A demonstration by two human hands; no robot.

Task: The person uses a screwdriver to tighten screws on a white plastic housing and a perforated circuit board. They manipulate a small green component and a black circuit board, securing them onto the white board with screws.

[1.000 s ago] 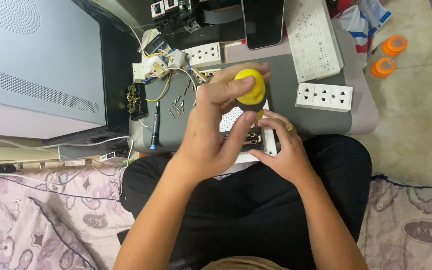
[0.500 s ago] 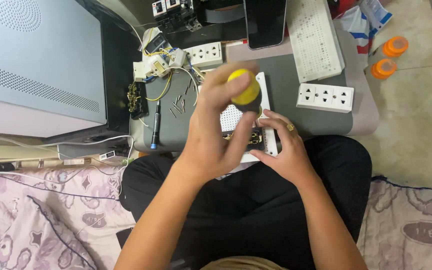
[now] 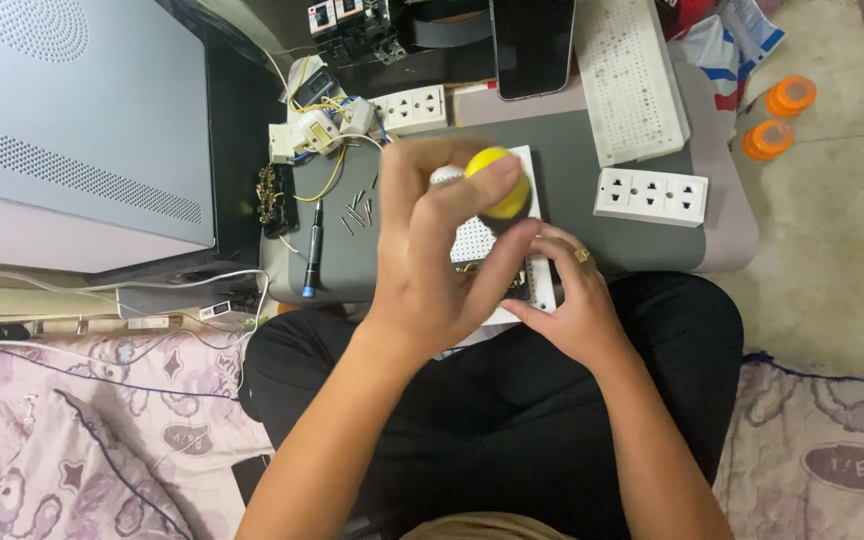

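A large grey computer case with a perforated side panel (image 3: 72, 130) lies off the left edge of the grey mat-covered low table (image 3: 642, 245). Along the table's far edge rests a long white perforated board (image 3: 632, 75), with a dark phone (image 3: 532, 40) just beside it on its left. A white three-outlet power strip (image 3: 650, 196) sits near the right edge, and a smaller white socket block (image 3: 410, 108) lies toward the far left corner amid yellow and blue wiring. A slim black screwdriver with a blue tip (image 3: 311, 250) lies near the left edge, loose screws close by.

At the near edge, the left hand (image 3: 442, 260) is curled, thumb and fingers closed round the yellow rounded handle of a tool (image 3: 497, 180), held upright over a white breadboard-like perforated panel (image 3: 487, 240). The right hand (image 3: 572, 300), a ring on one finger, lies half open, its fingertips pressing the panel's right end to steady it.
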